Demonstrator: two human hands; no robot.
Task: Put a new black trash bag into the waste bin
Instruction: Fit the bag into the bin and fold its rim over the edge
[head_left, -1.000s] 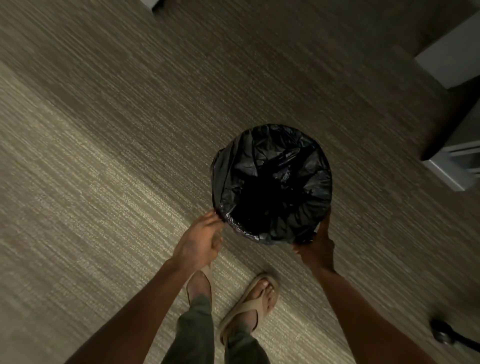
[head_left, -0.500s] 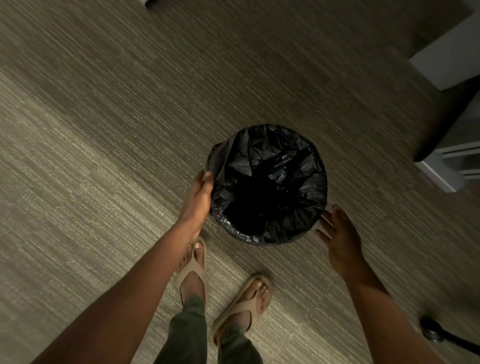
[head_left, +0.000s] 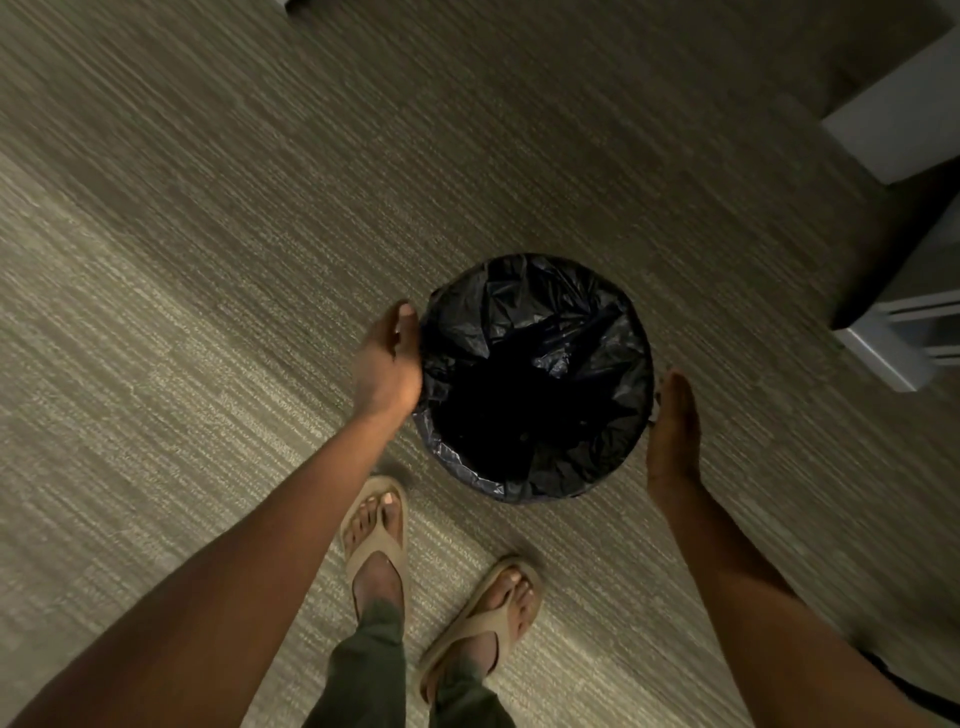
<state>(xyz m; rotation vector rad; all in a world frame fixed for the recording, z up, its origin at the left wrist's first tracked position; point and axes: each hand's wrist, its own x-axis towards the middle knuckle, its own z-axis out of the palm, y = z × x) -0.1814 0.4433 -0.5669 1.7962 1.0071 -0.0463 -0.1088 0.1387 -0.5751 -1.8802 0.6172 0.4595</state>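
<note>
A person stands over a round waste bin on the carpeted floor, both hands flanking its mouth. The black trash bag already lines the bin, its crinkled film folded out over the rim all the way round, so the job looks close to finished and this reads as a final check of the fit.

The left hand lies with fingers together along the left side of the rim, palm turned toward the plastic and touching it, apparently to smooth the overhang down against the wall. The right hand is held flat and straight, fingers together, just beside the right edge; whether it presses the bag or only hovers cannot be told from this angle. Neither hand is closed on anything.

Placing one hand at each side likely lets the person steady the light bin while seating the liner evenly.

The bin stands upright, its long axis vertical and its open mouth pointing straight up toward the camera. The bag hangs down the same axis, its bottom lost in darkness. The person's sandalled feet are planted near the bin's closer edge; pale furniture sits well apart at right.
</note>
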